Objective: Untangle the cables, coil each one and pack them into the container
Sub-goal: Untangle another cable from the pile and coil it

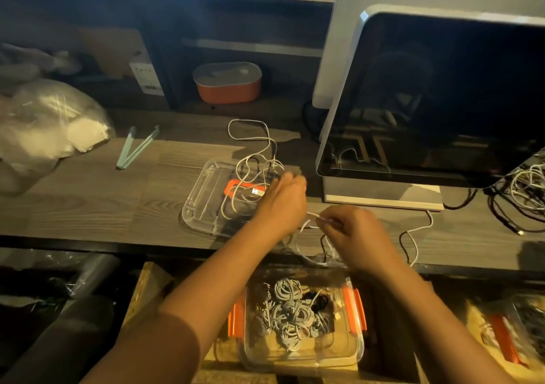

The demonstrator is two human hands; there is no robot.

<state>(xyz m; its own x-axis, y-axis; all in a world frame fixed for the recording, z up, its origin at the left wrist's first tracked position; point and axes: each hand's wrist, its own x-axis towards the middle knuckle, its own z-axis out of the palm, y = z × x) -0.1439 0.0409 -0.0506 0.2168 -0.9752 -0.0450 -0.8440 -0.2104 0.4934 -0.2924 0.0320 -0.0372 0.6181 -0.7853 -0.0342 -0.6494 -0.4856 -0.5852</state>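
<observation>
A white cable (310,217) is being pinched in the curled fingers of the right hand (354,236), just above the near edge of the worktop (88,200). Loose loops (250,138) of cable are lying across a clear lid (203,194) and trailing toward the far side. The left hand (283,200) is being held over the lid's right end; its fingers are blurred, so its grip cannot be told. Coiled cables (290,310) are lying in the clear container (333,351) below the near edge.
</observation>
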